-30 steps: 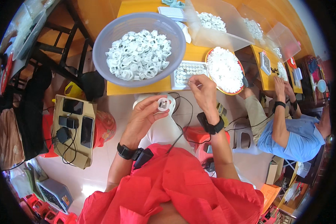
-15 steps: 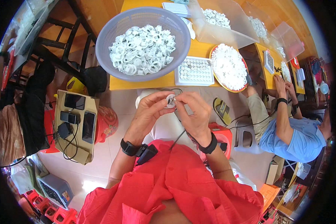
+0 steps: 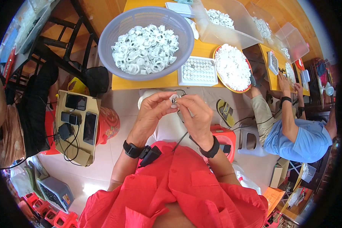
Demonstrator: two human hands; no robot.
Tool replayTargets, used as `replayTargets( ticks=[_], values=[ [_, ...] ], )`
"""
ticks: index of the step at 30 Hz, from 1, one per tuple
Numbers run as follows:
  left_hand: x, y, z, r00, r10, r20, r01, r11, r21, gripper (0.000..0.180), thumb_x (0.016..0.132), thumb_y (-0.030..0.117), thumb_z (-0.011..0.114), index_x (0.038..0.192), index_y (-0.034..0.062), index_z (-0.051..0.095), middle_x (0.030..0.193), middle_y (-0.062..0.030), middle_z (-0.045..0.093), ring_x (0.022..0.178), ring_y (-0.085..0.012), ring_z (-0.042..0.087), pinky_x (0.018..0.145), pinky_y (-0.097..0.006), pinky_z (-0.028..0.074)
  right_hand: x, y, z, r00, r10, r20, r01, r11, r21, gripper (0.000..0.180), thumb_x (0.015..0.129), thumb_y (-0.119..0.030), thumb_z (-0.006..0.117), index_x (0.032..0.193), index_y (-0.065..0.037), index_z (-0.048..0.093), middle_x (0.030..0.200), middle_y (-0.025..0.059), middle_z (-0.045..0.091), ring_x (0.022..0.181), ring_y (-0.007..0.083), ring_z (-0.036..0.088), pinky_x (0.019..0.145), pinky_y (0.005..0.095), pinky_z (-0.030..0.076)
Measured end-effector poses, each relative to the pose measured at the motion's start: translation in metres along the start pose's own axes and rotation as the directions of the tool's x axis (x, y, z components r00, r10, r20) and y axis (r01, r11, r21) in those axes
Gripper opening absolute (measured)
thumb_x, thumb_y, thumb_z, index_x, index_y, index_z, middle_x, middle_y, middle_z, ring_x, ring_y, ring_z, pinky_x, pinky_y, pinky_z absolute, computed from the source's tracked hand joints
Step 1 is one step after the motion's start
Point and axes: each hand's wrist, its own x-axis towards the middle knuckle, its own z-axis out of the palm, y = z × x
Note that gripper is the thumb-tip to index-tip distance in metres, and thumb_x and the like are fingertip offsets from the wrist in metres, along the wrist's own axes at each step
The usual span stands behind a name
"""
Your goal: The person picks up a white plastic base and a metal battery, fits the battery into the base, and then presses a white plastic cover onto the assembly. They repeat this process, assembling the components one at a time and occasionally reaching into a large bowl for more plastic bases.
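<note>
In front of my chest, just short of the table edge, my left hand [image 3: 151, 110] holds a small round white plastic part [image 3: 173, 100] between thumb and fingers. My right hand [image 3: 197, 114] pinches at the part's right side, its thumb and index finger pressed together. Something tiny shows dark at the middle of the part. Whether the right fingertips hold a separate piece is too small to tell. Beyond my hands, a grey-purple plastic basket [image 3: 104, 57] holds a heap of similar white parts [image 3: 146, 49].
On the yellow table [image 3: 140, 86] are a white tray [image 3: 198, 84] of round pieces, a red-rimmed plate [image 3: 247, 89] heaped with small white pieces, and a clear bin [image 3: 231, 35]. A co-worker in blue [image 3: 300, 136] sits at right. A cardboard box lid [image 3: 81, 155] with phones lies left.
My hands stay together at the white part, with the right fingers shifting slightly against it. At right, the co-worker's hands have moved a little on their table.
</note>
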Motion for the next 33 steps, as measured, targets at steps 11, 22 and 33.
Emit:
replayTargets(
  ticks=[11,22,33],
  values=[
    [-0.002,0.000,0.003,1.000,0.019,-0.001,-0.019,1.000,0.010,0.023,0.085,0.009,0.056,0.107,0.0018,0.057,0.102,-0.0062,0.059,0.093,-0.0141,0.058,0.080,-0.030,0.051,-0.001,0.001,-0.001,0.999,0.048,-0.001,-0.048,0.997,0.058,0.014,0.070,0.007,0.063,0.082,0.001,0.060,0.076,0.0123,0.058,0.066,0.0254,0.058,0.056,0.0307,0.046],
    [-0.003,-0.005,0.000,1.000,0.003,-0.029,-0.002,0.999,0.038,0.020,0.084,0.008,0.057,0.104,0.0019,0.059,0.101,-0.0067,0.059,0.090,-0.0145,0.058,0.078,-0.030,0.051,-0.004,0.007,-0.002,0.993,0.037,0.115,-0.041,0.999,0.026,0.012,0.072,0.004,0.061,0.083,0.000,0.059,0.074,0.0100,0.054,0.064,0.0256,0.055,0.055,0.0321,0.044],
    [-0.002,-0.009,0.000,1.000,-0.011,-0.008,0.011,0.997,0.073,0.022,0.086,0.009,0.055,0.107,0.0021,0.059,0.103,-0.0077,0.059,0.089,-0.0148,0.059,0.078,-0.029,0.051,-0.006,0.023,-0.003,0.976,0.116,0.186,-0.150,0.972,0.182,0.011,0.072,0.004,0.062,0.082,0.000,0.060,0.076,0.0091,0.054,0.064,0.0218,0.055,0.054,0.0289,0.043]
  ],
)
